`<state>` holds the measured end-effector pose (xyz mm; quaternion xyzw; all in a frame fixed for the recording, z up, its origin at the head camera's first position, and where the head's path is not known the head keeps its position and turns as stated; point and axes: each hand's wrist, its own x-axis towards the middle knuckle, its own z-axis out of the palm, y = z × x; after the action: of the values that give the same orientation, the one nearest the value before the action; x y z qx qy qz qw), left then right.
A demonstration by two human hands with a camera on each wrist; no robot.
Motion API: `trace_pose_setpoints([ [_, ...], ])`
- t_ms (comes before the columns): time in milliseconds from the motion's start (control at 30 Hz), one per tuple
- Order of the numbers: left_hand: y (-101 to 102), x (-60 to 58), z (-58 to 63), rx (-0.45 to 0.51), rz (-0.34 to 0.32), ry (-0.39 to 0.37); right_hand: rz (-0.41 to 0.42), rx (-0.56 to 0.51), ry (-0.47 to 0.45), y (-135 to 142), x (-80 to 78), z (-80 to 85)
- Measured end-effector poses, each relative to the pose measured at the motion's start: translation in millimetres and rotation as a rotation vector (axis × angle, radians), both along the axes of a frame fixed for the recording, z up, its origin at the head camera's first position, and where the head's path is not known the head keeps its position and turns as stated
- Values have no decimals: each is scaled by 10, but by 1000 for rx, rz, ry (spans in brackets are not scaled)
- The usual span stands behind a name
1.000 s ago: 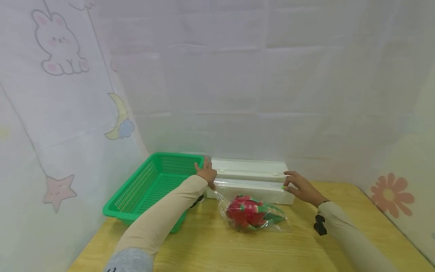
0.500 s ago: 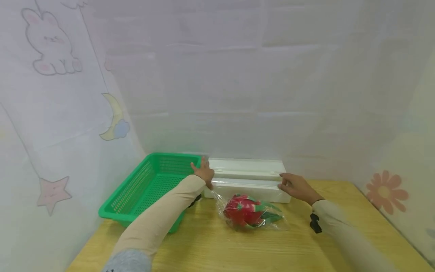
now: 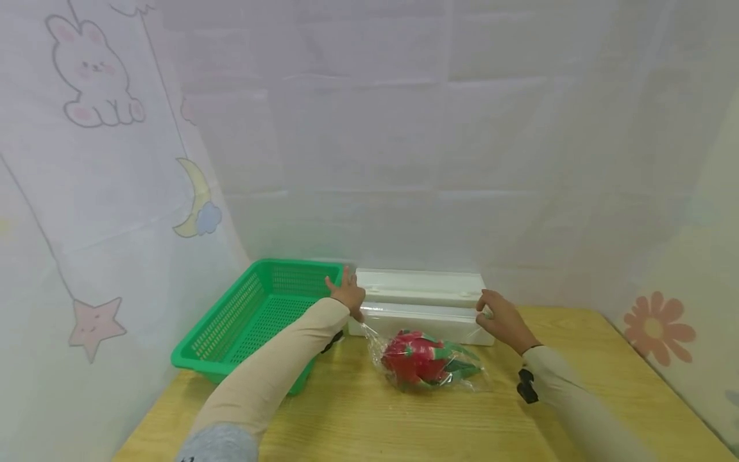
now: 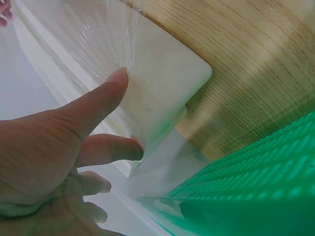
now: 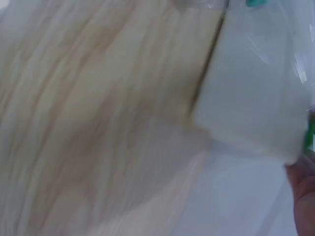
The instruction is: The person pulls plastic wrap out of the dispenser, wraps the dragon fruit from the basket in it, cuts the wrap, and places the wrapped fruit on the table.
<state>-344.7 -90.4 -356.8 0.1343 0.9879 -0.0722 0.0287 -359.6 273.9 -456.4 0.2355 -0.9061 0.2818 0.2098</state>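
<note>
A long white cling film dispenser (image 3: 419, 322) stands at the back of the table with its lid (image 3: 420, 285) raised. Clear film runs from its front over a red and green dragon fruit (image 3: 417, 359), which lies on the table. My left hand (image 3: 349, 298) is at the dispenser's left end. In the left wrist view its thumb (image 4: 106, 98) presses the film on the front face, and the other fingers are spread. At the right end, my right hand (image 3: 507, 321) has curled fingers, pinching a small green slide cutter (image 5: 310, 137), mostly hidden.
A green perforated plastic basket (image 3: 199, 366) stands just left of the dispenser, close to my left hand. Behind hangs a pale cloth backdrop (image 3: 369, 160). The wooden table (image 3: 369, 423) extends in front of the dragon fruit.
My right hand has shifted slightly at the dispenser's right end, its fingers more curled and turned. The left hand, dispenser and dragon fruit have stayed in place; the head view swayed a little.
</note>
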Motion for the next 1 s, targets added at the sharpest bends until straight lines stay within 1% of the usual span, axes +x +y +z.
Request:
trace_pose_setpoints([
  [100, -23, 4, -11, -18, -3, -17, -3, -16, 6, -11, 16, -50],
  [200, -53, 17, -5, -36, 15, -21, 18, -8, -4, -42, 3, -82],
  [300, -66, 16, 15, -17, 24, -20, 10, -15, -4, -55, -9, -88],
  [400, -58, -2, 24, 14, 1, -23, -24, -29, 10, -23, -1, -81],
  [433, -60, -27, 8, 24, -10, -21, -31, -33, 12, -13, 6, -79],
  [500, -71, -41, 12, 31, -22, -27, -30, -40, 6, 0, 12, -80],
  [567, -96, -54, 18, 43, -35, -45, -22, -38, -9, 12, 19, -89],
  [667, -149, -109, -3, 69, -59, -70, -17, -41, -28, 35, 30, -115],
  [733, -187, -179, -33, 87, -67, -94, -10, -43, -38, 58, 27, -125],
  [800, -209, -242, -31, 89, -67, -114, -3, -48, -31, 86, 25, -117],
  [867, -216, -274, 29, 70, -66, -131, -8, -51, -8, 112, 14, -98],
  [933, -224, -280, 116, 49, -55, -142, -21, -55, 21, 125, 8, -84],
  [1000, -244, -297, 163, 20, -57, -141, -42, -63, 38, 129, 5, -83],
])
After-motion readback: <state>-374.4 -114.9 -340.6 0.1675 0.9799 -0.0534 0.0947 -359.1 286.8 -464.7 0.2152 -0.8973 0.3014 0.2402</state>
